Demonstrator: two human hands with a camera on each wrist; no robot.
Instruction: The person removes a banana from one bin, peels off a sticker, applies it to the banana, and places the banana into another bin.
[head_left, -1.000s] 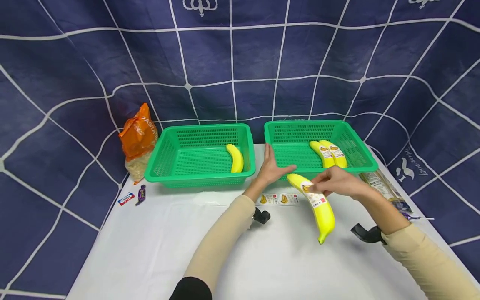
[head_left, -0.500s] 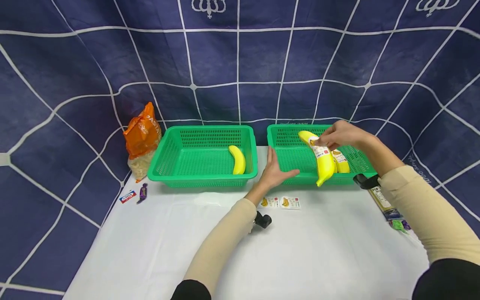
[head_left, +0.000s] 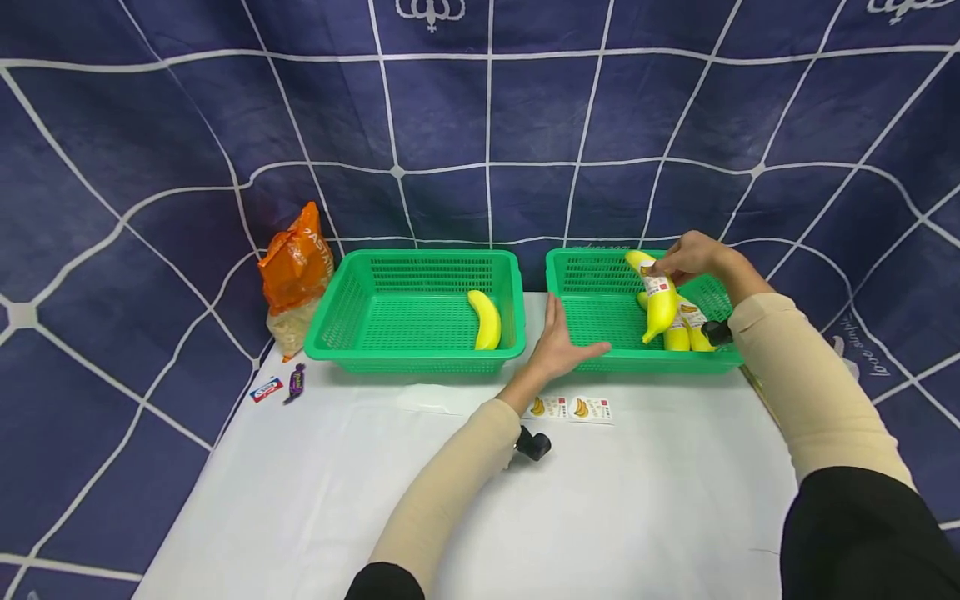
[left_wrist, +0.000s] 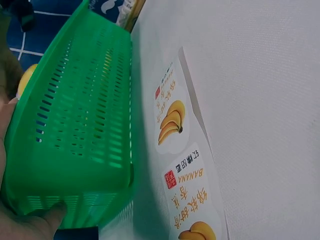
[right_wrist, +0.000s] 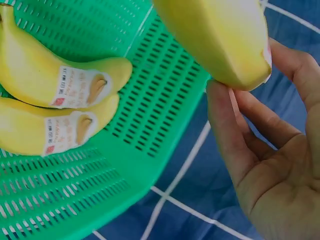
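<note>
While the right hand (head_left: 693, 254) pinches the upper end of a yellow labelled banana (head_left: 658, 298) between fingertips and thumb, that fruit hangs tilted above the right-hand green perforated plastic basket (head_left: 600, 317), over two more yellow bananas with stickers (head_left: 686, 327) that lie side by side on the basket floor. From the right wrist view the held banana's end (right_wrist: 215, 40) sits against the fingertips (right_wrist: 222, 125), with the pair of stickered bananas (right_wrist: 60, 107) below it on the green mesh.

Flat and relaxed, the left hand (head_left: 558, 342) rests with straight fingers against the near front corner of that same basket, thumb spread along its wall; the left wrist view shows the thumb (left_wrist: 35, 225) touching the green wall (left_wrist: 75, 145).

Just beside this hand, a strip of white banana-printed stickers (head_left: 573, 407) lies on the white table (head_left: 450, 517). A second green basket (head_left: 375, 321) to the left holds one plain yellow banana (head_left: 486, 319). An orange pasta bag (head_left: 296, 275) stands beyond it, with two small wrapped sweets (head_left: 281, 386) near the table edge.
</note>
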